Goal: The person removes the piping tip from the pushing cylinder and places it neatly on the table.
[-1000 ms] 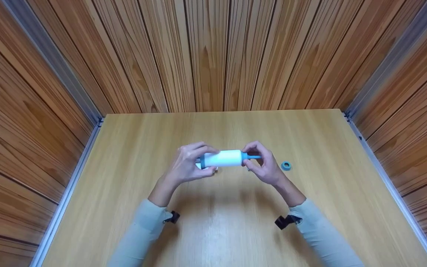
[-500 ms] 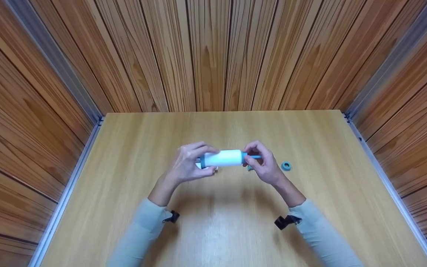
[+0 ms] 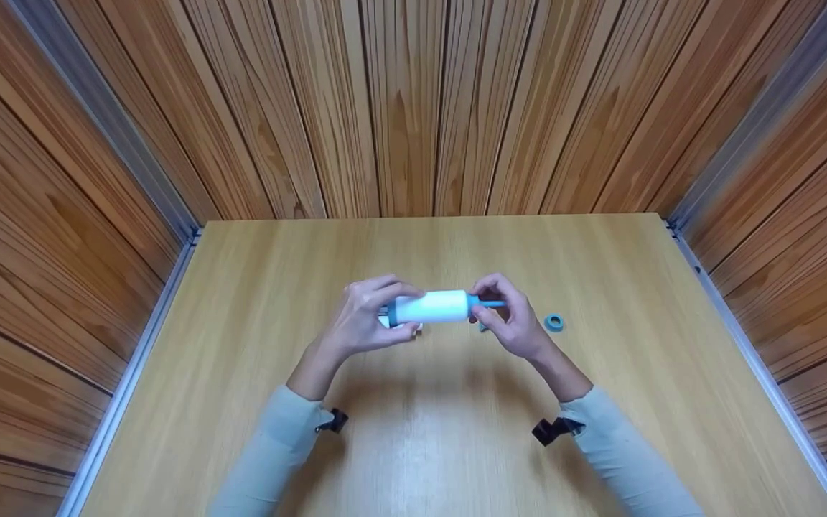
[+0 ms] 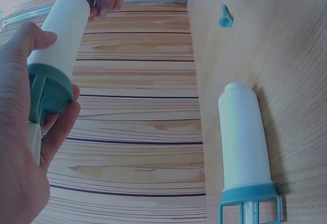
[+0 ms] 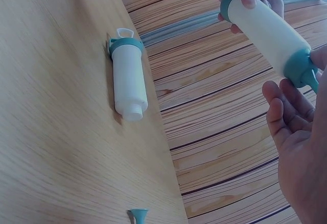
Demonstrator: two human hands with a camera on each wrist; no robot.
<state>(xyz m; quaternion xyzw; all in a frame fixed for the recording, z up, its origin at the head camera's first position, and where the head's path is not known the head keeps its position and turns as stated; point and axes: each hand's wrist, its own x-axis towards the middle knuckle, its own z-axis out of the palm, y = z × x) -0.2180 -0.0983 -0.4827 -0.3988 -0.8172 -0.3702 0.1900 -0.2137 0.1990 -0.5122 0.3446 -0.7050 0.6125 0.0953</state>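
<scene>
Both hands hold a white syringe [image 3: 436, 306] with a teal collar and teal nozzle, level above the table. My left hand [image 3: 368, 314] grips its rear end, thumb and fingers around the barrel by the teal collar [image 4: 51, 88]. At the front, my right hand [image 3: 508, 317] pinches the teal nozzle base [image 5: 298, 66], and the thin tip points toward the right palm. A second white syringe [image 4: 245, 137] with a teal collar lies on the table below, its front neck bare. In the head view the hands and the held syringe hide most of it.
A loose teal nozzle [image 4: 225, 19] lies on the table beyond the second syringe. A teal ring [image 3: 554, 322] sits to the right of my right hand. Wood-panelled walls [image 3: 406, 108] and metal rails [image 3: 758, 366] bound the table [image 3: 277, 251].
The right thumb has shifted up onto the nozzle base, then slightly back down. My left hand and the syringe stay in place.
</scene>
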